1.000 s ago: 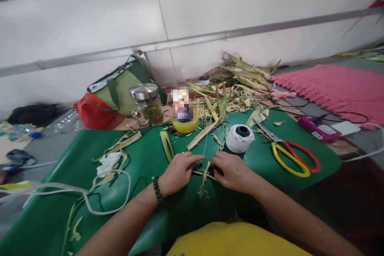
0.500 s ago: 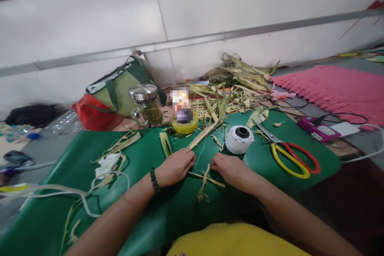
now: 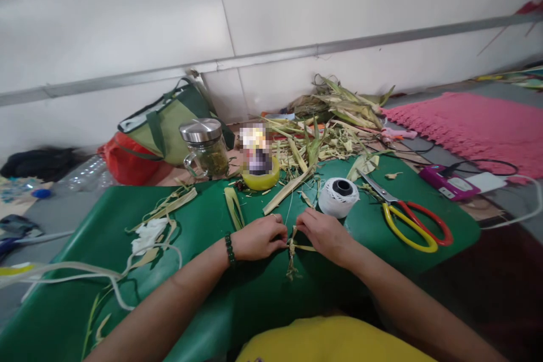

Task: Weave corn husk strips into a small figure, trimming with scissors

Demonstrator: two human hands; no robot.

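Observation:
A small tied figure of corn husk (image 3: 292, 251) hangs between my hands, with a crosswise husk strip and a frayed lower end. My left hand (image 3: 263, 236), wearing a dark green bead bracelet, is closed at the figure's left side; its fingertips pinch near the middle. On the other side my right hand (image 3: 323, 233) is closed with its fingers at the figure's top. White thread (image 3: 289, 207) runs up from between the hands. Just beyond my right hand stands a spool of white thread (image 3: 338, 198). A loose husk strip (image 3: 285, 192) lies past my left hand.
Scissors with red and yellow handles (image 3: 409, 220) lie at the right of the green mat (image 3: 203, 305). A yellow tape roll (image 3: 262, 178), a glass mug (image 3: 206, 150) and a husk pile (image 3: 335, 107) stand behind. White cables (image 3: 114, 277) cross the left side.
My left hand has moved right, off the long husk strip and up to the figure. My right hand has come slightly inward and up. The two hands are closer together.

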